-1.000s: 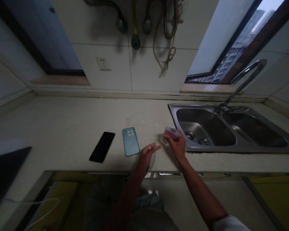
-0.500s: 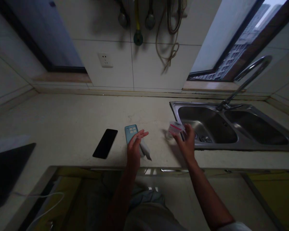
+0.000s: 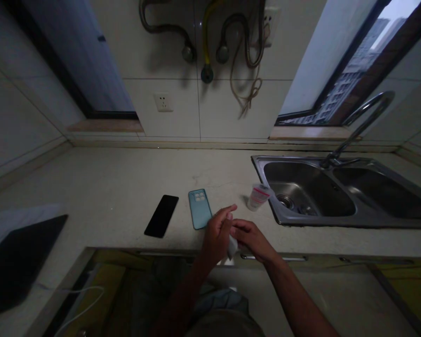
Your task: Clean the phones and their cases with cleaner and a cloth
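Observation:
My left hand (image 3: 217,236) and my right hand (image 3: 252,238) meet low over the counter's front edge, fingers closed. A crumpled white tissue (image 3: 232,246) pokes out between them, mostly hidden by both hands. A small clear plastic cup (image 3: 258,197) with a pink-marked label stands to the upper right of my hands, beside the sink rim and touching neither hand. Left of my left hand lies a teal phone case (image 3: 199,209), its fingertips close by. Further left is a black smartphone (image 3: 161,216), face up.
The pale stone counter (image 3: 108,173) carries a double steel sink (image 3: 308,192) on the right, with a curved faucet (image 3: 363,121) behind it. A dark flat panel (image 3: 21,252) lies at far left. Hoses hang on the tiled wall (image 3: 168,56) above a socket (image 3: 163,102).
My right hand has let go of the small cup, which now stands on the counter. Both hands have come together on the white tissue. The view has tilted slightly.

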`<move>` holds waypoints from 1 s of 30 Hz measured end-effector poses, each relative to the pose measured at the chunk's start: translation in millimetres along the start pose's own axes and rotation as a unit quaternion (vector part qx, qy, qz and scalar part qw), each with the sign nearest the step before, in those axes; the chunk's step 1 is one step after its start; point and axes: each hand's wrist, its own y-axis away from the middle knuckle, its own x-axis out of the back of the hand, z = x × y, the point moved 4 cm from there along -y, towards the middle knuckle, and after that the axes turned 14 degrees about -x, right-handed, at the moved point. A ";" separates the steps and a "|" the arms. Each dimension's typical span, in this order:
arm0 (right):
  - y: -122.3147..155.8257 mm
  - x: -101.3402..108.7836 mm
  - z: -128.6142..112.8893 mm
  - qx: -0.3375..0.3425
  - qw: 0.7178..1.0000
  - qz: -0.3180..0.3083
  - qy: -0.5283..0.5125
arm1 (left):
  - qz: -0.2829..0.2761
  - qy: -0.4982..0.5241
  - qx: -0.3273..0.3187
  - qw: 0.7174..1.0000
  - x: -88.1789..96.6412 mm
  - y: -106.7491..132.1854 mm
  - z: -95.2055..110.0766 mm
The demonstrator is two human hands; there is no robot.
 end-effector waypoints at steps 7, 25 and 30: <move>-4.7 16.3 -0.8 0.079 0.993 0.087 -0.010 | 0.068 -0.113 -0.007 0.991 44.8 -7.7 -2.8; -32.4 38.5 -7.8 0.029 0.963 0.123 -0.238 | -0.001 -0.599 0.207 0.774 191.2 -34.0 -41.9; -29.5 42.3 -6.5 0.045 0.959 0.131 -0.247 | 0.159 -0.232 0.191 0.940 171.7 -18.1 -38.7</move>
